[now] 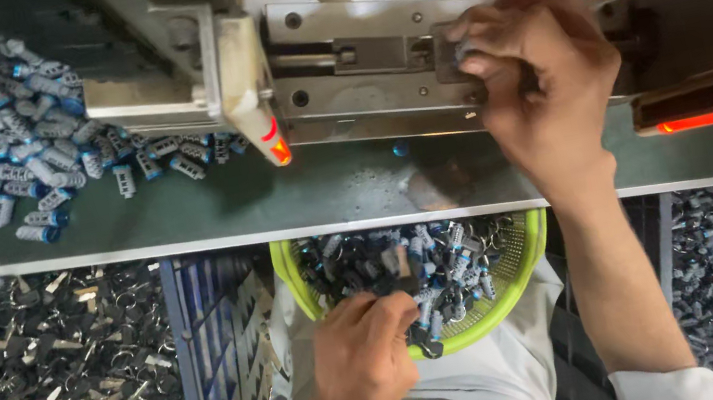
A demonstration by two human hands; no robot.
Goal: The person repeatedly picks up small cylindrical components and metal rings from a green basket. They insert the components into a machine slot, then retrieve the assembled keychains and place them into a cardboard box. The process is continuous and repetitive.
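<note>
Holding small parts (434,279) — perhaps clips — green basket (535,242), left hand (360,360) inside.

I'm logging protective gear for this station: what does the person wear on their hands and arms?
Both hands are bare: no gloves, rings or watch show on the left hand or the right hand. The right forearm is uncovered up to a white sleeve, pushed up near the elbow. No sleeve shows on the left forearm within the picture.
</note>
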